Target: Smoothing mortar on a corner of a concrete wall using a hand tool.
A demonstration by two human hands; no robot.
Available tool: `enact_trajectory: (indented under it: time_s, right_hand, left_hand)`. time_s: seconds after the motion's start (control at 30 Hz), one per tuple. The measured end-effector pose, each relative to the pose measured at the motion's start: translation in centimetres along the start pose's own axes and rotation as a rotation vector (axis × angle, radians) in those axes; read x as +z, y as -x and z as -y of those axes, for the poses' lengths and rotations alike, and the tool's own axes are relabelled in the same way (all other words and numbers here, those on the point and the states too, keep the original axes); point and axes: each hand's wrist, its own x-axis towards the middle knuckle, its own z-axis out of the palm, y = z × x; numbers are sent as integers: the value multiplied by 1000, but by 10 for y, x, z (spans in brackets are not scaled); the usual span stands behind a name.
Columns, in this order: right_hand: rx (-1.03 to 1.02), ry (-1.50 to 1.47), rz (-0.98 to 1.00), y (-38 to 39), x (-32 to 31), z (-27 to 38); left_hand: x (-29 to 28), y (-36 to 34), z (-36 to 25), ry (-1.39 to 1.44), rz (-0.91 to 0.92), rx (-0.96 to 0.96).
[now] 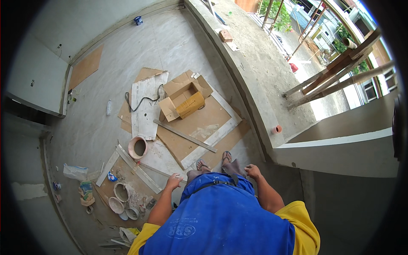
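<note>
Ahead of sandalled feet (226, 158), open carton (191, 106) on brown board (217, 114) crossed by long bar (185, 135); leftward, bucket (131, 151). Left hand (174, 182), right hand (253, 171): fingers curled, contents unclear.

In front of me, the box (190, 106) lies on a board (214, 118). My left hand (174, 182) and right hand (252, 171) are on the box's near side. Left of it, a strap (147, 99) rests on a sheet (142, 123), with a bottle (109, 107) farther left; a bucket (131, 147) stands nearer me. Right of it runs a ledge (251, 72), bearing a block (225, 35).
</note>
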Motion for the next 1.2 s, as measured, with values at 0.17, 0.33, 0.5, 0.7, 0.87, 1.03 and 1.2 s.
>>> enact_trajectory:
  time_s: [0.17, 0.33, 0.5, 0.7, 0.87, 1.03, 1.2]
  right_hand:
    - [4, -27, 7, 2, 1, -7]
    - [27, -15, 2, 4, 0, -11]
    - [38, -48, 19, 6, -2, -9]
    - [54, -65, 27, 8, -7, -1]
    - [45, -44, 30, 3, -7, -4]
    - [60, -77, 43, 7, -10, 3]
    - [57, -53, 32, 7, -9, 0]
  left_hand:
    - [2, -9, 4, 21, 16, 33]
    - [1, -7, -7, -18, 27, 2]
    - [2, -10, -3, 25, 22, 12]
    - [6, -6, -6, 17, 9, 21]
    - [7, -5, 0, 3, -6, 19]
    - [11, -2, 1, 10, -29, 24]
    - [12, -5, 6, 8, 1, 9]
